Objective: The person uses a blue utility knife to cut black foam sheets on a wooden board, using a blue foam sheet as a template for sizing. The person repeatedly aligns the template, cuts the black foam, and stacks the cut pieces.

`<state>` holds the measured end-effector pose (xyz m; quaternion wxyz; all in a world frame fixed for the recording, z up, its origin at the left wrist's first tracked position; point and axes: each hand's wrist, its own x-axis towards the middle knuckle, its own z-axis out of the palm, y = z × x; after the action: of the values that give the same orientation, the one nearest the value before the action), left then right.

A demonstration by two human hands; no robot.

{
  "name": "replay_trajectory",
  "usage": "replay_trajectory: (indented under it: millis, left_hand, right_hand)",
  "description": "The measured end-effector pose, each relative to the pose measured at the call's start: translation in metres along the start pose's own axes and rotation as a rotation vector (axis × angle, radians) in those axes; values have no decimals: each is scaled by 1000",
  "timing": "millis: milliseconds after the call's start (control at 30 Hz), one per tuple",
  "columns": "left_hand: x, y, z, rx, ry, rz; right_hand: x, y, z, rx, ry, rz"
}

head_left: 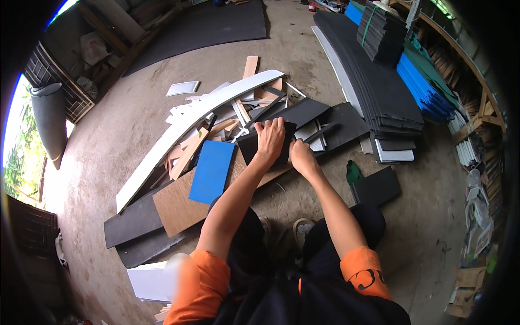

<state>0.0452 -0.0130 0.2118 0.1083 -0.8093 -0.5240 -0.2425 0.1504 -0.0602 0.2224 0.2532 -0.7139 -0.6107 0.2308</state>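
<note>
Over a pile of offcuts, my left hand (271, 140) is bent over the top of a black foam piece (248, 147), gripping it. Beside it, at the piece's right edge, my right hand (303, 157) is closed; what it may hold is hidden. A blue rectangular sheet (212, 171) lies left of my left forearm, on a brown board (177, 203). Just beyond my hands are a flat black piece (300, 112) and narrow black strips. Another black sheet (342, 128) lies to the right of my right hand.
A long white curved strip (184, 132) spans the pile's far side. Stacked long black sheets (374, 81) stand at the right, with a bundled black stack (382, 32) on top and blue sheets (425, 89) behind. A black piece (376, 186) lies near my right knee.
</note>
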Motion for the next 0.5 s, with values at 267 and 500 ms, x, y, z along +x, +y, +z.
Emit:
replay_trajectory:
  millis: [267, 500]
  left_hand:
    - [3, 9, -1, -5, 31, 41]
    - [-2, 2, -6, -9, -113, 20]
  right_hand:
    - [18, 5, -1, -37, -8, 24]
    - [13, 9, 13, -108, -137, -25]
